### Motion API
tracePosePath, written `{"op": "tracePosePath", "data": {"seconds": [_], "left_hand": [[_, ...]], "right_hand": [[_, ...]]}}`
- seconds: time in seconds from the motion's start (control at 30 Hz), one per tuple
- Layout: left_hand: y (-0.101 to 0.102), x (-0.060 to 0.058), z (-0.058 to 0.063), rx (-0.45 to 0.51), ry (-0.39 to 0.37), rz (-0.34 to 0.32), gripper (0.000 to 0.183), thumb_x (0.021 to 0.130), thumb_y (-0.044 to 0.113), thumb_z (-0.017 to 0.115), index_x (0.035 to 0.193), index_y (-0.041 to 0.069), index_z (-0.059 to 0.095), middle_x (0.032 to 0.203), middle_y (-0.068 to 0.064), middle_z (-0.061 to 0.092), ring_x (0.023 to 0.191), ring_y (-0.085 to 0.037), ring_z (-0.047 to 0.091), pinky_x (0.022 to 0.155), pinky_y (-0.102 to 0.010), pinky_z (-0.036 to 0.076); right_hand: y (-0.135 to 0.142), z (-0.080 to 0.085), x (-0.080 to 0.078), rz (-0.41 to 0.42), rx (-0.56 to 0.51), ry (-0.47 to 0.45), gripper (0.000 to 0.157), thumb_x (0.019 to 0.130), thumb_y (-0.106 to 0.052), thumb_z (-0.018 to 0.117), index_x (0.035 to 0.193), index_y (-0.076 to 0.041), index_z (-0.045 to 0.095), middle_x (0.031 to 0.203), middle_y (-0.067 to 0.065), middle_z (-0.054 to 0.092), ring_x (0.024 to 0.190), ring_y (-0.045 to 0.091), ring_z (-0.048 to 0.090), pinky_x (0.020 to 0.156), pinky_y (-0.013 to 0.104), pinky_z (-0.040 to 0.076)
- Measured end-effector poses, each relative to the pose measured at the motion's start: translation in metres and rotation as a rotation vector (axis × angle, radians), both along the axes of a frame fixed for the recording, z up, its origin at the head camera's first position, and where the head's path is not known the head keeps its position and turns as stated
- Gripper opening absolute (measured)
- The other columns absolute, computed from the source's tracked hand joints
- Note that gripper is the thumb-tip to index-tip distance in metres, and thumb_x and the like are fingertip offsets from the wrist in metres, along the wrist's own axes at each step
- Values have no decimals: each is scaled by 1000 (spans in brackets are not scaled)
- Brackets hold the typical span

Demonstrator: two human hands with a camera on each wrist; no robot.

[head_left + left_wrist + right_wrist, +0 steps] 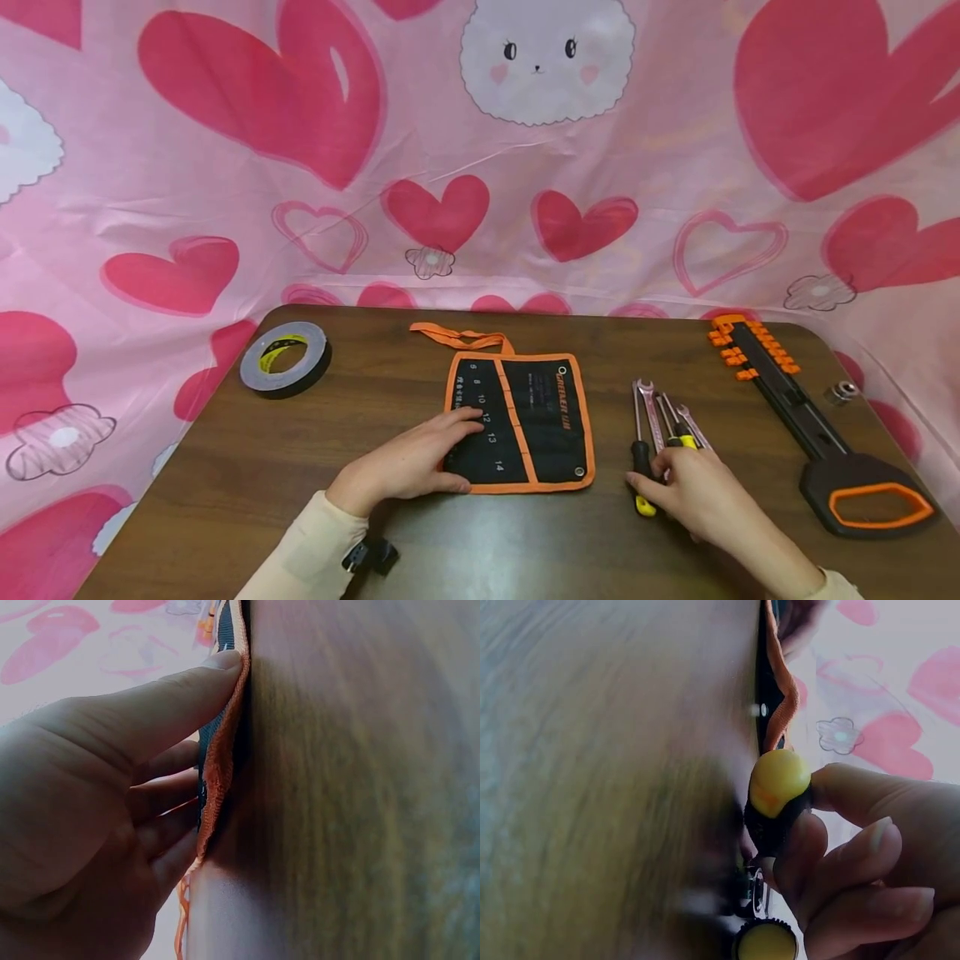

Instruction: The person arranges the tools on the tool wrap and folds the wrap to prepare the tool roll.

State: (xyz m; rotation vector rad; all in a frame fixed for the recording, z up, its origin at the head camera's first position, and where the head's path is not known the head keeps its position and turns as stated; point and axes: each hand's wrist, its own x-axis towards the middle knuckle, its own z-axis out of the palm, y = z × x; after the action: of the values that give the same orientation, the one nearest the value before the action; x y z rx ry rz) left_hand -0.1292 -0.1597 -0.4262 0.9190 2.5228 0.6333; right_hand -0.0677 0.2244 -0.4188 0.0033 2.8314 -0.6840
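A black tool pouch (551, 417) with orange trim and printed size numbers lies flat on the table, its orange strap (457, 336) trailing behind. My left hand (412, 458) rests on the pouch's left half, fingers extended over it and thumb at the near edge. To the right, my right hand (693, 492) pinches the black-and-yellow handle of a screwdriver (780, 784) between thumb and fingers. Its shaft points away from me. Beside it are a combination wrench (651, 410), another yellow-and-black screwdriver (683, 435) and a further wrench (695, 427), partly hidden by the hand.
At the back left lies a roll of tape (303, 375). A long black tool rack (783, 396) with orange clips and a looped handle lies on the right, a silver socket (840, 393) past it. Heart-patterned cloth (510, 158) hangs behind the table (225, 467).
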Motion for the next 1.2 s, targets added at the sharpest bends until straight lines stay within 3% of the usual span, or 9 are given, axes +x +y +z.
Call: {"op": "tracePosePath", "data": {"seconds": [0.27,0.47,0.7,0.97,1.2], "left_hand": [[-1,0,0,-6,-1,2,78,93,37,87,158,12,52,172,-5,40,157,-29,43,126,-58,40],[-2,0,0,-4,4,5,78,93,37,87,157,12,52,172,-5,40,157,-30,43,126,-58,40],[0,-1,-2,-2,2,-1,78,93,37,87,158,13,52,172,-4,40,158,-29,41,127,-56,40],[-3,-1,-4,-6,-5,7,78,93,39,87,159,15,52,173,-3,40,158,-29,42,127,-56,40],[-1,-2,-3,-14,-2,4,78,93,39,86,159,14,51,173,-3,39,159,-29,40,128,-55,38]], "right_hand": [[6,4,1,-30,-41,-25,29,92,-31,83,80,-12,64,52,-4,52,37,11,52,43,30,46],[12,9,3,-76,-88,-62,24,95,-30,80,91,-9,68,52,-3,58,34,12,54,39,33,48],[20,10,6,-104,-135,-76,34,100,-34,75,108,-2,68,54,1,58,33,15,54,38,37,49],[24,13,7,-121,-209,-24,44,103,-34,74,121,6,65,61,2,61,43,20,61,43,36,54],[30,14,4,-112,-223,6,40,105,-28,73,126,5,66,74,1,69,52,17,65,50,31,55]]}}
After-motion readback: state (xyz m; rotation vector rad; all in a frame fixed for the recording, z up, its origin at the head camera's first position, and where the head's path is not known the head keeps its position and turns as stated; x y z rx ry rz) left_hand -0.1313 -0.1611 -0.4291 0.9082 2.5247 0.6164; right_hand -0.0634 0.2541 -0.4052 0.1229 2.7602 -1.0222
